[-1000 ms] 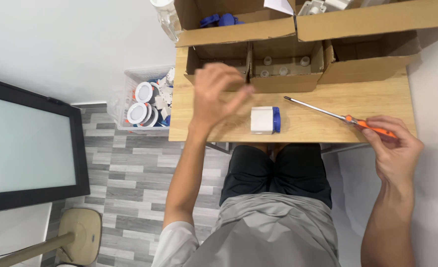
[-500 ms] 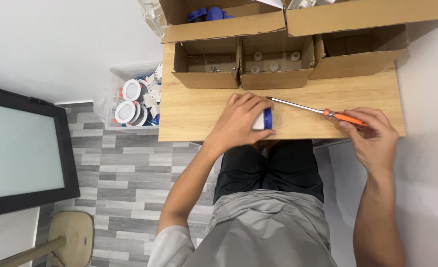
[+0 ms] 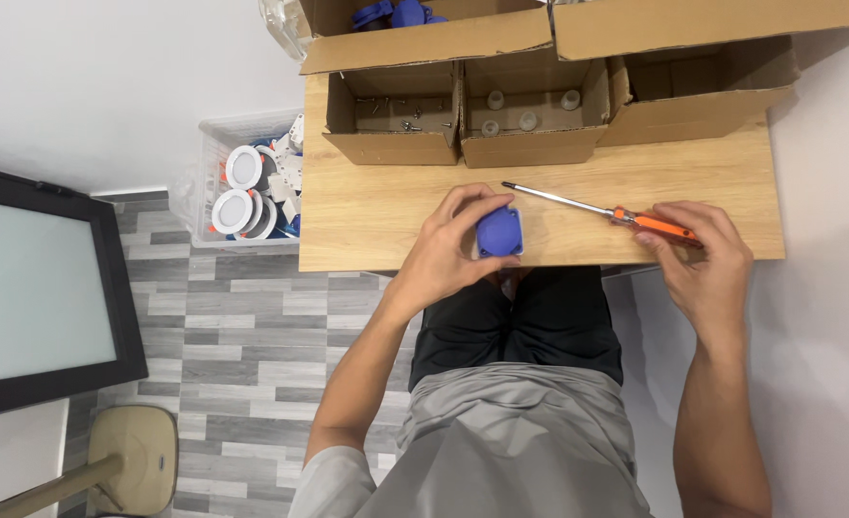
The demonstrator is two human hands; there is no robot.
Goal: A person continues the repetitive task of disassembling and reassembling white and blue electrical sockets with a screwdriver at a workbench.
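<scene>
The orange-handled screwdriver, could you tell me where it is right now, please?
In the head view, the screwdriver lies on the right side of the wooden table, its handle under the right hand, its tip pointing toward the blue part in the left hand.

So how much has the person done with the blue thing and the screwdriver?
Done: left hand has the blue part gripped at the table's near edge. In hand: right hand holds the orange-handled screwdriver, tip lying apart from the part. Left: no screwing yet; screws sit boxed.

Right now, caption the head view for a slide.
Left hand holds a blue part at the desk edge; right hand holds a screwdriver.
</scene>
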